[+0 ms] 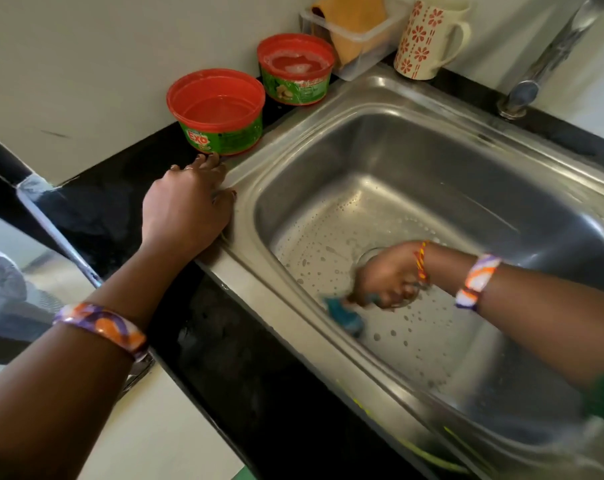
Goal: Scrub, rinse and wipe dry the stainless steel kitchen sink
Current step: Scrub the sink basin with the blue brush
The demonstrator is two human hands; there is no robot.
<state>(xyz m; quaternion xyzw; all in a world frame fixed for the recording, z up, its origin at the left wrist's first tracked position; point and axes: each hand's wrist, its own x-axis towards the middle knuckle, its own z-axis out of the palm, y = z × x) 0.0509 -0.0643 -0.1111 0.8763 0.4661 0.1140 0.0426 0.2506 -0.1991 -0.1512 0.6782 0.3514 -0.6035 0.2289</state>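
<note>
The stainless steel sink (390,98) fills the right half of the view, its floor speckled with soapy droplets. Down in the basin my right hand (388,277) is shut on a blue scrubber (345,315), pressed on the sink floor beside the drain, which the hand mostly hides. The hand and scrubber are blurred. My left hand (186,206) rests flat, fingers apart, on the sink's left rim and the black counter, holding nothing.
Two red-and-green soap tubs (219,112) (295,69) stand on the black counter (252,375) behind the left rim. A clear box with an orange cloth (357,29) and a flowered mug (428,38) sit at the back. The tap (549,60) rises at the back right.
</note>
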